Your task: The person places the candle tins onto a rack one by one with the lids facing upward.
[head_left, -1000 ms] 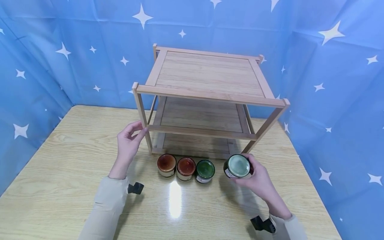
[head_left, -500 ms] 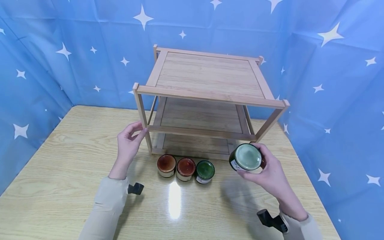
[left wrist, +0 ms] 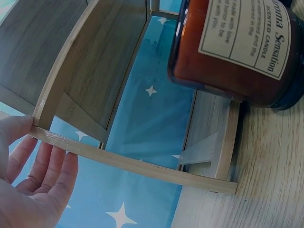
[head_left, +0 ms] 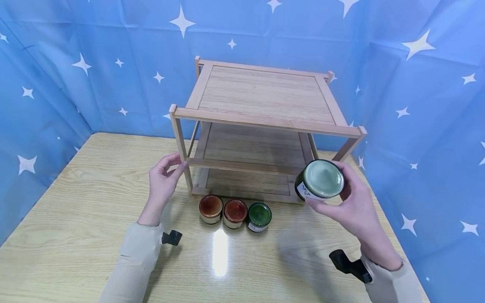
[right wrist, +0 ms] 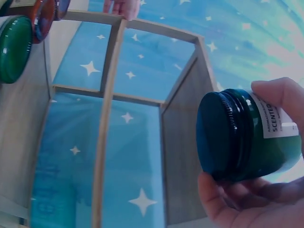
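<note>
My right hand [head_left: 358, 206] grips a green scented candle jar [head_left: 323, 179], raised in front of the rack's right front post. Its dark lid [right wrist: 216, 135] faces down, with thumb and fingers round the labelled glass. At the left, my left hand [head_left: 163, 174] pinches the left front post [left wrist: 114, 159] of a two-tier wooden shelf rack [head_left: 265, 94] between thumb and fingers. Along the rack's front foot stand an amber candle jar [head_left: 211, 206], a red-brown candle jar [head_left: 235, 211] and another green candle jar [head_left: 259, 214], also lid down.
The rack has a top board, a middle shelf [head_left: 254, 145] and a lower board [head_left: 250, 182]. It stands on a light wood table [head_left: 94, 189]. A blue star-patterned curtain [head_left: 125, 50] hangs behind and at both sides.
My right hand has lifted the green candle jar off the table area, up and to the right, toward the rack's right front post. My left hand stays on the left post.
</note>
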Demonstrator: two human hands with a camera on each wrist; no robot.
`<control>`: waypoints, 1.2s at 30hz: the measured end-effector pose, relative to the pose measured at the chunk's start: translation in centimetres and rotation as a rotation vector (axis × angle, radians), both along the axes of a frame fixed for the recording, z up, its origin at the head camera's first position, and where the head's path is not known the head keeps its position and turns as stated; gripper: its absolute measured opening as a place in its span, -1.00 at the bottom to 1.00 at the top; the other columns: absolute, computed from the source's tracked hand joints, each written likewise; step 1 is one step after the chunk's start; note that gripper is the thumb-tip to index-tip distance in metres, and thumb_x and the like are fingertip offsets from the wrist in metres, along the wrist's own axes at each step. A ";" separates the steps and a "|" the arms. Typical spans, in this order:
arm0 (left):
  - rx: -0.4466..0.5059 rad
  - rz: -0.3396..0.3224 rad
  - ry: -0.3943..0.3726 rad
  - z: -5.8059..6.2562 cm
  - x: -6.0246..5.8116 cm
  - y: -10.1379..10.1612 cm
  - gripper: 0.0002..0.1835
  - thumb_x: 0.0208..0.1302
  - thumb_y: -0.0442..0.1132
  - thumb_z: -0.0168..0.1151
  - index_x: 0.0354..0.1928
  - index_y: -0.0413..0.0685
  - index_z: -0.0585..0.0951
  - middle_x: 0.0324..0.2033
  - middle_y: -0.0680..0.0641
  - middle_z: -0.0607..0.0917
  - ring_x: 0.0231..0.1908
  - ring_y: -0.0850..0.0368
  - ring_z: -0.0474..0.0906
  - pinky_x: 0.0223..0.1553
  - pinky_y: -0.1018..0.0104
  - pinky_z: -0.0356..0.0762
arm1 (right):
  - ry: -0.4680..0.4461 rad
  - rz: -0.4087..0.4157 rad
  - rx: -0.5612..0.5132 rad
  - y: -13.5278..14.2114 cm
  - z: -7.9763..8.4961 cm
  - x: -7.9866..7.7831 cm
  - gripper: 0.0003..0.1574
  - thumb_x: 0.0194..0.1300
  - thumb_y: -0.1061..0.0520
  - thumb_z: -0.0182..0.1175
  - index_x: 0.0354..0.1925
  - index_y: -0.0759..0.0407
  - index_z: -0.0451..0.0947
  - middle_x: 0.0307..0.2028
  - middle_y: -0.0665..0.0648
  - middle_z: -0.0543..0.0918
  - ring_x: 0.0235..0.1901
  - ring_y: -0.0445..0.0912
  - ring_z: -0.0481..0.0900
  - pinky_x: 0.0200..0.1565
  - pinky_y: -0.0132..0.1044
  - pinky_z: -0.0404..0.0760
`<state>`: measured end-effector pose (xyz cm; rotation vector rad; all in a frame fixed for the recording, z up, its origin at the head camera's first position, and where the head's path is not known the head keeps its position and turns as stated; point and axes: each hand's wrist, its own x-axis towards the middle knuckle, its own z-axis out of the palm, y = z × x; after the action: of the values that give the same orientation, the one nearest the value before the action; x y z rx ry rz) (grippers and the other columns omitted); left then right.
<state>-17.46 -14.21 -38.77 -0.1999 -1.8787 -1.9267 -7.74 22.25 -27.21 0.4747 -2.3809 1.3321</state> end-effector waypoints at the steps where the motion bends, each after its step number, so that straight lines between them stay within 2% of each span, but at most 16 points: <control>1: -0.001 0.000 0.000 0.0 0.0 0.0 -0.75 0.16 -0.56 0.20 -0.09 -0.52 0.53 -0.32 0.25 0.63 -0.22 0.33 0.57 -0.16 0.51 0.60 | 0.006 0.010 -0.016 -0.1 0.2 -0.1 -0.07 -0.35 0.61 0.40 0.09 0.37 0.36 -0.06 0.00 0.49 -0.16 -0.20 0.51 -0.17 -0.61 0.52; 9: -0.004 -0.002 -0.006 0.1 0.0 0.0 -0.75 0.16 -0.55 0.21 -0.09 -0.52 0.53 -0.32 0.24 0.63 -0.22 0.32 0.57 -0.15 0.51 0.60 | 0.036 0.065 -0.080 -0.9 2.2 -0.8 -0.06 -0.32 0.64 0.35 0.12 0.30 0.40 -0.03 0.10 0.51 -0.13 -0.13 0.52 -0.12 -0.55 0.54; 19: -0.012 -0.001 -0.016 0.1 0.0 -0.1 -0.75 0.16 -0.55 0.21 -0.10 -0.50 0.54 -0.33 0.25 0.62 -0.23 0.33 0.57 -0.15 0.51 0.60 | 0.113 0.243 -0.247 -2.0 4.5 -2.4 -0.13 -0.28 0.64 0.32 0.10 0.36 0.42 -0.02 0.18 0.53 -0.08 -0.07 0.51 -0.03 -0.47 0.52; 23: -0.011 -0.003 -0.009 0.1 0.0 0.0 -0.75 0.16 -0.55 0.21 -0.10 -0.50 0.54 -0.33 0.25 0.63 -0.23 0.33 0.57 -0.16 0.51 0.60 | 0.124 0.238 -0.241 -2.6 5.5 -2.9 -0.15 -0.29 0.62 0.34 0.08 0.34 0.44 -0.06 0.16 0.56 -0.13 -0.07 0.52 -0.06 -0.47 0.53; 28: -0.006 -0.006 -0.006 0.0 0.0 0.0 -0.76 0.17 -0.55 0.20 -0.10 -0.51 0.54 -0.33 0.24 0.62 -0.22 0.32 0.57 -0.15 0.51 0.59 | 0.097 0.213 -0.236 -3.4 7.0 -3.4 -0.18 -0.29 0.60 0.34 0.06 0.29 0.47 -0.07 0.16 0.56 -0.13 -0.06 0.52 -0.06 -0.45 0.53; 36: -0.001 -0.005 0.007 0.0 0.0 0.0 -0.76 0.16 -0.56 0.20 -0.10 -0.52 0.54 -0.33 0.23 0.63 -0.23 0.31 0.57 -0.15 0.51 0.60 | 0.063 0.124 -0.112 -4.8 8.9 -3.9 -0.18 -0.25 0.51 0.41 0.07 0.18 0.48 -0.05 0.12 0.56 -0.12 -0.08 0.53 -0.05 -0.44 0.53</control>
<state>-17.44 -14.19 -38.78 -0.2121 -1.8762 -1.9261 -11.65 17.43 -18.35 0.6303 -2.2444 1.4722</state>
